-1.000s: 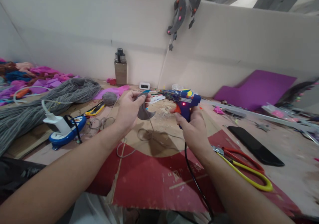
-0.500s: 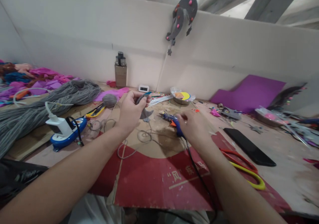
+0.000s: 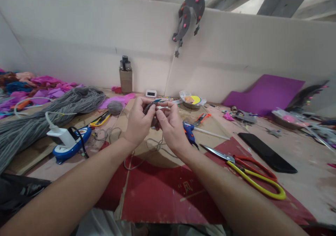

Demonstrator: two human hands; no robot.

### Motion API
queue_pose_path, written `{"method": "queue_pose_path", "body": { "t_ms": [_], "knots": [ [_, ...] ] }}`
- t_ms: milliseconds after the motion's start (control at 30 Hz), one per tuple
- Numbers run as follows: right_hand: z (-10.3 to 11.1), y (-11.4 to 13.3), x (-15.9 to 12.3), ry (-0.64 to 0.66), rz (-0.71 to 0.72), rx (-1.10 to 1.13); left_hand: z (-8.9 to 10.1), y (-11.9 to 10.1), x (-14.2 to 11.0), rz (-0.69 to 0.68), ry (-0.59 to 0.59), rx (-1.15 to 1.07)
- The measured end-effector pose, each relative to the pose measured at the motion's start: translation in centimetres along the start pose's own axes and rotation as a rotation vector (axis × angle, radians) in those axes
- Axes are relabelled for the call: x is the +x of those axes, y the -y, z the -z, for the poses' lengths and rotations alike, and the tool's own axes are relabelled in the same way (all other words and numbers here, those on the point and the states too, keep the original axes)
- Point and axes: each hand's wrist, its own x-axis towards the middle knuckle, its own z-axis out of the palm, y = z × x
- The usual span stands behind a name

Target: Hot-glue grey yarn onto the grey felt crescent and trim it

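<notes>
My left hand [image 3: 137, 122] and my right hand [image 3: 170, 125] meet above the table, both pinching a small grey felt piece [image 3: 150, 106] with a teal tip. Thin grey yarn [image 3: 153, 145] trails from it down onto the cardboard. The blue glue gun [image 3: 189, 132] lies on the table just right of my right hand, its black cord running toward me.
Red-and-yellow scissors [image 3: 252, 175] and a black phone [image 3: 266, 152] lie at the right. A blue power strip with a white charger [image 3: 68, 140] and a big grey yarn skein [image 3: 44, 116] sit at the left. A bottle [image 3: 126, 76], a bowl [image 3: 193, 101] and purple sheet [image 3: 264, 94] stand by the wall.
My right hand set the glue gun down on the table and moved left to join my left hand on the grey felt piece.
</notes>
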Motion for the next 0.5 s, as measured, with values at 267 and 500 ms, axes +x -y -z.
{"method": "queue_pose_path", "body": {
  "t_ms": [267,500],
  "knots": [
    [0.9,0.3,-0.5,-0.048,0.316,-0.427,-0.5,1.7,0.6,0.168,0.001,-0.308],
    [0.9,0.4,-0.5,-0.027,0.386,-0.545,-0.6,1.6,0.8,0.198,0.01,-0.392]
  ]
}}
